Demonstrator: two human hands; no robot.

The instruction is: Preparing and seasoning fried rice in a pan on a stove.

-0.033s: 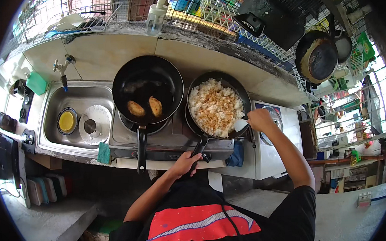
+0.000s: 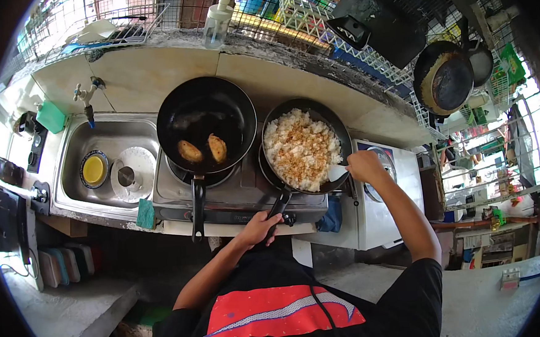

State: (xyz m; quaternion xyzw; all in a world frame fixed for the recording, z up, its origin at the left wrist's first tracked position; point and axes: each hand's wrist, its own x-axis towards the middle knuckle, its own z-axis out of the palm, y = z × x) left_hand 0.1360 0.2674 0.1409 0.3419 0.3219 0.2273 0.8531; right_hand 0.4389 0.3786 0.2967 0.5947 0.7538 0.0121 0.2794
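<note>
My left hand [image 2: 258, 228] is closed around the black handle of a frying pan [image 2: 340, 126]. White rice [image 2: 301, 145] with golden-brown bits scattered on top fills that pan, which sits on the right burner. In my closed right hand [image 2: 365, 166] is a white spatula [image 2: 337, 173], its blade against the rice at the pan's right edge. To the left, a second black frying pan [image 2: 183, 115] holds dark oil and two browned fried pieces [image 2: 217, 148]. Its handle [image 2: 199, 208] points toward me, and neither hand touches it.
Left of the gas stove [image 2: 241, 195] is a steel sink [image 2: 73, 180] with a small bowl and a yellow round thing inside. A pump bottle [image 2: 217, 26] stands on the back ledge. Blackened pans [image 2: 442, 79] hang at the upper right. A white appliance [image 2: 402, 203] stands right of the stove.
</note>
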